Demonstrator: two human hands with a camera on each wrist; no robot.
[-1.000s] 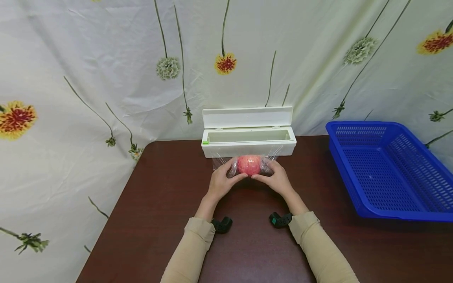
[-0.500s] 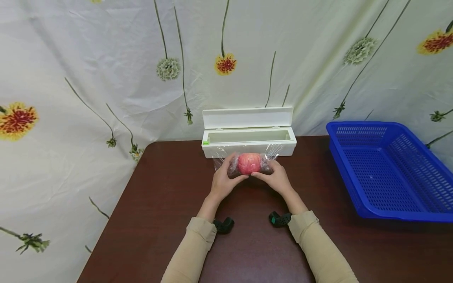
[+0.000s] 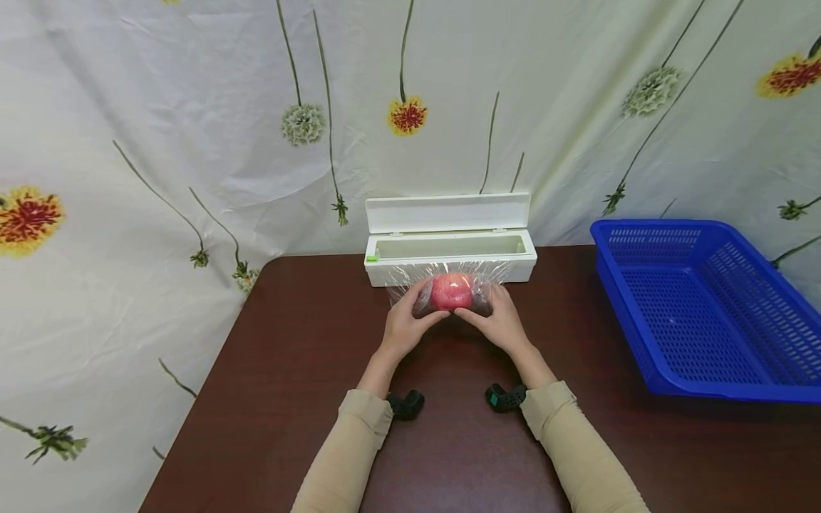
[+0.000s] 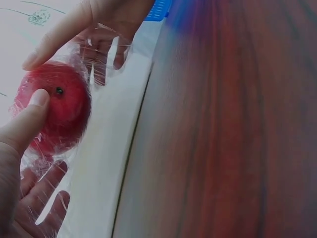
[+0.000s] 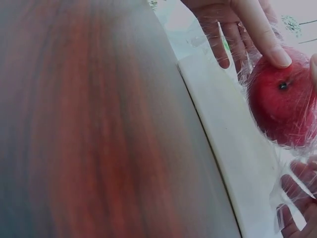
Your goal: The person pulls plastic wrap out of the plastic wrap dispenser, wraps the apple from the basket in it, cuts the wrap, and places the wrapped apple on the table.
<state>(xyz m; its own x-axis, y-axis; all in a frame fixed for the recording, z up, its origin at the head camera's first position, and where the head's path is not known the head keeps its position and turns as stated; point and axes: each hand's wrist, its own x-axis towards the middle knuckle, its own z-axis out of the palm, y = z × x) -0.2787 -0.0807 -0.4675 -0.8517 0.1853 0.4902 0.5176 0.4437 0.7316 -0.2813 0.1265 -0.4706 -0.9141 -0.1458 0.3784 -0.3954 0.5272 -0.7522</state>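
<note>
A red apple (image 3: 452, 291) is held up between both hands, just in front of a long white box with its lid raised (image 3: 449, 269). Clear cling film (image 3: 482, 295) lies over the apple and spreads out on both sides of it. From the left, my left hand (image 3: 401, 329) grips apple and film, its thumb pressed on the near side of the fruit. My right hand (image 3: 505, 326) does the same from the right, thumb tips close together. Both wrist views show the apple's dark end (image 4: 59, 91) through the film; the other fingers lie behind the film.
A blue plastic basket (image 3: 648, 342) stands on the right of the dark brown table (image 3: 308, 342). A white flowered cloth (image 3: 244, 85) hangs behind the table. The box has a small green piece (image 3: 372, 258) at its left end.
Both hands have lifted the apple slightly and moved it toward the box. More of the film now stands spread above the apple, in front of the box. Box and basket stay put.
</note>
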